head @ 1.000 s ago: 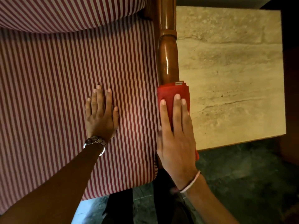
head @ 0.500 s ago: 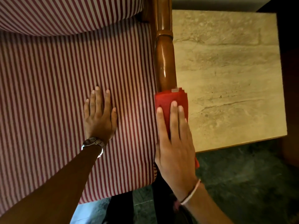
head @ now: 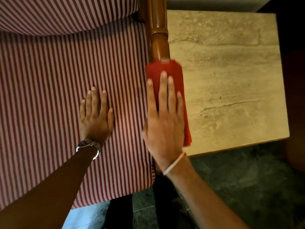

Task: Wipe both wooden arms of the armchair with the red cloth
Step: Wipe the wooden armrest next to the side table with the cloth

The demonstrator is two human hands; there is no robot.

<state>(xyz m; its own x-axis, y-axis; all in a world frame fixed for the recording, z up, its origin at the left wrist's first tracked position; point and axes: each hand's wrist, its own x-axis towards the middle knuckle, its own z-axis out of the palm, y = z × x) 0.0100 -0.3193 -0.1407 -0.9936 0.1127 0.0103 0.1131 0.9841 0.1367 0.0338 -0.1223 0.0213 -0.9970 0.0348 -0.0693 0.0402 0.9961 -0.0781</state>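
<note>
The armchair's right wooden arm (head: 159, 45) runs away from me along the right side of the red-and-white striped seat (head: 49, 96). A folded red cloth (head: 173, 71) is draped over the arm. My right hand (head: 165, 123) lies flat on the cloth with its fingers stretched forward, pressing it onto the wood. The near part of the arm is hidden under the cloth and hand. Palm down, my left hand (head: 95, 119) rests on the seat cushion with fingers slightly spread and holds nothing. The other wooden arm is out of view.
A side table with a beige stone top (head: 231, 80) stands close against the right of the chair arm. The striped back cushion (head: 57, 12) is at the top left. Dark floor (head: 247, 187) lies below the table, and a dark object (head: 295, 96) borders the right edge.
My right hand has slid the red cloth forward along the arm, away from me, and less bare wood shows ahead of it. My left hand stays on the seat.
</note>
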